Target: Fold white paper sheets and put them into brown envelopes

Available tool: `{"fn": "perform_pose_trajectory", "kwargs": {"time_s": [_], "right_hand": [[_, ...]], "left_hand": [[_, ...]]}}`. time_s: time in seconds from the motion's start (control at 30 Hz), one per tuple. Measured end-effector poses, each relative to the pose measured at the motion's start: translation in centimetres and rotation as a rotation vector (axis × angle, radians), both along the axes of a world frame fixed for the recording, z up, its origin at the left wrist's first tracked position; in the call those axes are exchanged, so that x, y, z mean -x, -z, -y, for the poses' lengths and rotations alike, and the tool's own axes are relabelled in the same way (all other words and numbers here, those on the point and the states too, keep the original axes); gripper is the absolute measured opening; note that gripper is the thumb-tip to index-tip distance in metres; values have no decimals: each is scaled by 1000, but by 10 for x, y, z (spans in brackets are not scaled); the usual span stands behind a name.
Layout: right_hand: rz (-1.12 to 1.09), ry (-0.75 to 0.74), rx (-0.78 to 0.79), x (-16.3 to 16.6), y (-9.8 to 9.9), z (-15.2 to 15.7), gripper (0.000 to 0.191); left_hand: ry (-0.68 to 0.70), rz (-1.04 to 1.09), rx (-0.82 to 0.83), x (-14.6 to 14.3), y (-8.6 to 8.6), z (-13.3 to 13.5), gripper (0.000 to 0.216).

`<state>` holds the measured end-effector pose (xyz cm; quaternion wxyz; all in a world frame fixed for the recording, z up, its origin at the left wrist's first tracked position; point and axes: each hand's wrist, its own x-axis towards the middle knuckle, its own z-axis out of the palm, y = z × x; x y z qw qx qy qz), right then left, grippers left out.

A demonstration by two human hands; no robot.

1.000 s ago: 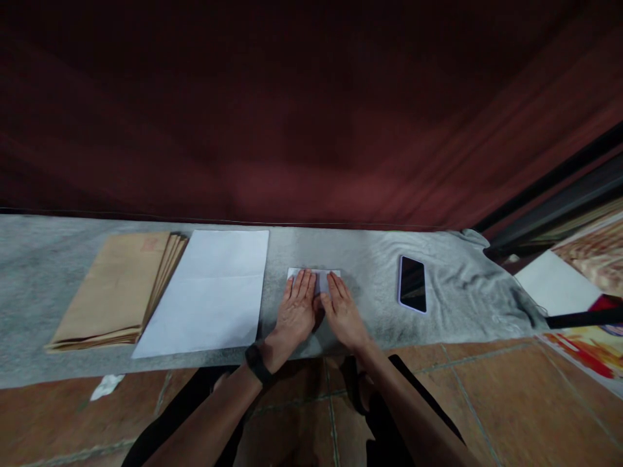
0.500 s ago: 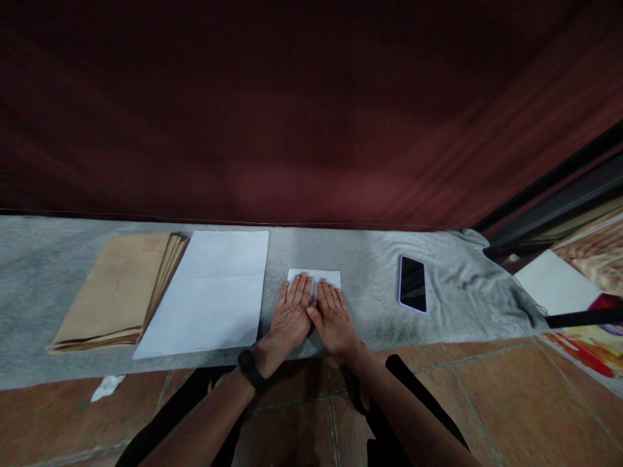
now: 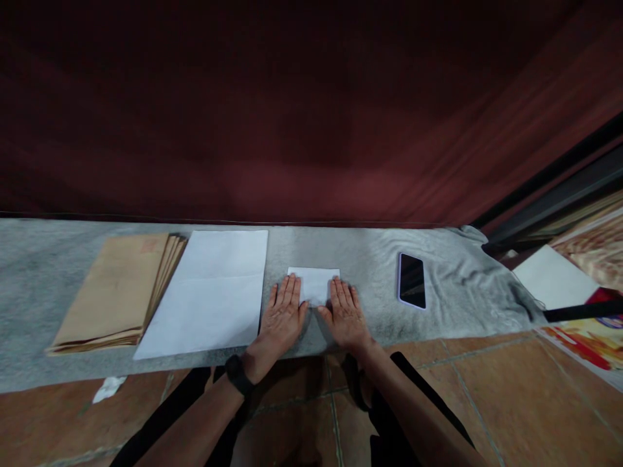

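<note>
A small folded white paper [image 3: 315, 284] lies flat on the grey cloth [image 3: 372, 259] in front of me. My left hand [image 3: 283, 316] rests palm down over its left edge, fingers stretched out and pointing away from me. On the opposite edge, my right hand [image 3: 346, 316] lies flat in the same way, its thumb turned inward near the paper's lower side. The middle of the paper shows between the two hands. Both palms press down and neither hand grips anything; the paper's side edges are partly hidden under the fingers.
Left of my hands lie a large white sheet [image 3: 209, 292] and a stack of brown envelopes [image 3: 111, 285]. A phone [image 3: 411, 281] with a pale purple case lies to the right. Behind the cloth hangs a dark red curtain [image 3: 311, 143]. A white scrap [image 3: 109, 388] is on the tiled floor.
My hands have slid apart over the folded paper, the left one leftward and the right one rightward, uncovering its middle. The paper stays in about the same place.
</note>
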<state>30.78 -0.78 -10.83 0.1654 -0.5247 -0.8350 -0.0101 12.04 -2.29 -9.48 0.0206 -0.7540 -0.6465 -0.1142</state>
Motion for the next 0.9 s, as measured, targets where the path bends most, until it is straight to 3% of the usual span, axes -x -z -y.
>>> {"fn": "perform_pose_trajectory", "kwargs": {"time_s": [0.57, 0.9], "right_hand": [[-12, 18, 31, -13, -5, -1, 68], [-21, -146, 73, 10, -14, 17, 64]], "left_hand": [[-33, 24, -28, 6, -3, 8, 61], [206, -17, -12, -18, -3, 30, 61]]}}
